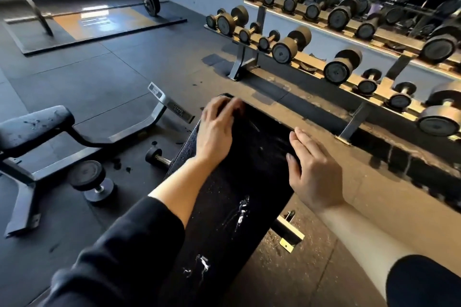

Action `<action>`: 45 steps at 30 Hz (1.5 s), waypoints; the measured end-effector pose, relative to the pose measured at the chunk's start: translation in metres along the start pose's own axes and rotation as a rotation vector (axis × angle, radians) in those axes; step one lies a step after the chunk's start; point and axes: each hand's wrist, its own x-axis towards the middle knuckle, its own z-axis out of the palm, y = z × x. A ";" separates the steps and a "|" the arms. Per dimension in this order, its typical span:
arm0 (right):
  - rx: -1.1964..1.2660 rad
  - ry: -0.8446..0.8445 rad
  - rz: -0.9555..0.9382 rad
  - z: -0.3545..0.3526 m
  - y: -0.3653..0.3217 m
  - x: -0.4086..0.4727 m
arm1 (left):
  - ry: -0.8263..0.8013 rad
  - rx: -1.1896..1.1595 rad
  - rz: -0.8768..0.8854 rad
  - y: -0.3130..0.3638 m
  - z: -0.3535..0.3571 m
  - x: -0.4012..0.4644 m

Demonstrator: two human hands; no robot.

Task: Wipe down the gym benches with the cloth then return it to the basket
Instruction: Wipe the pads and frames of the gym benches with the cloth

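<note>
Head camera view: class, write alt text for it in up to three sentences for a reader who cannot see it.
Two bare hands rest on a black padded gym bench: the left hand near its far end, the right hand on its right edge. White streaks mark the pad nearer the camera. A dumbbell rack stands to the right, another bench to the left.

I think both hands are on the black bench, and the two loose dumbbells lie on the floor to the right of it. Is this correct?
Not quite. In the head view the two loose dumbbells lie on the floor to the left of the black bench, not the right. Both the left hand and right hand are on it.
</note>
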 end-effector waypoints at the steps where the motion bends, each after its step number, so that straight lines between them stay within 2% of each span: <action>1: 0.003 0.005 0.010 0.000 -0.001 -0.001 | 0.015 -0.027 -0.140 -0.006 -0.002 0.011; 3: 0.019 0.014 0.028 0.001 -0.002 -0.003 | 0.033 -0.066 -0.277 0.000 -0.002 0.017; 4: 0.027 0.016 0.031 0.002 -0.002 -0.003 | 0.027 -0.055 -0.238 0.010 0.000 0.012; 7: 0.036 0.017 0.029 0.001 -0.001 -0.004 | -0.007 -0.041 0.077 0.039 0.014 -0.027; 10: 0.047 -0.006 0.000 -0.001 0.001 -0.001 | -0.075 -0.035 0.258 0.027 0.009 -0.029; 12: 0.049 -0.019 -0.005 -0.001 0.002 0.000 | -0.056 0.005 0.164 0.016 0.003 -0.013; 15: 0.075 -0.025 0.024 0.001 0.002 -0.003 | -0.016 -0.048 -0.265 0.016 0.000 0.013; 16: 0.091 -0.020 0.030 0.002 0.002 -0.003 | -0.009 -0.052 -0.319 0.022 0.003 0.013; 17: 0.108 -0.017 0.034 0.003 0.003 -0.004 | -0.011 -0.045 -0.293 0.031 0.006 0.008; 20: 0.170 -0.022 0.046 -0.001 0.004 -0.002 | -0.041 -0.048 -0.041 0.068 0.019 -0.029; 25: 0.290 -0.076 0.110 -0.015 0.003 -0.003 | -0.125 0.005 0.127 0.065 0.020 -0.050; 27: 0.302 -0.068 0.176 -0.019 0.001 -0.011 | -0.087 0.011 0.042 0.053 0.019 -0.040; 30: 0.343 -0.071 0.249 -0.022 -0.001 -0.022 | -0.030 -0.025 -0.250 0.068 0.025 -0.033; 31: 0.367 -0.071 0.267 -0.023 -0.001 -0.022 | -0.026 -0.025 -0.241 0.077 0.028 -0.038; 34: 0.408 -0.077 0.304 -0.026 0.000 -0.018 | -0.063 -0.032 -0.017 0.102 0.037 -0.066; 39: 0.488 -0.171 0.304 -0.032 0.012 -0.020 | -0.137 0.001 0.182 0.087 0.029 -0.073; 40: 0.491 -0.182 0.305 -0.032 0.013 -0.020 | -0.127 0.003 0.162 0.084 0.029 -0.068; 43: 0.515 -0.184 0.313 -0.032 0.015 -0.022 | -0.060 -0.027 -0.121 0.099 0.038 -0.060; 45: 0.533 -0.186 0.316 -0.031 0.016 -0.024 | -0.057 -0.027 -0.148 0.115 0.043 -0.068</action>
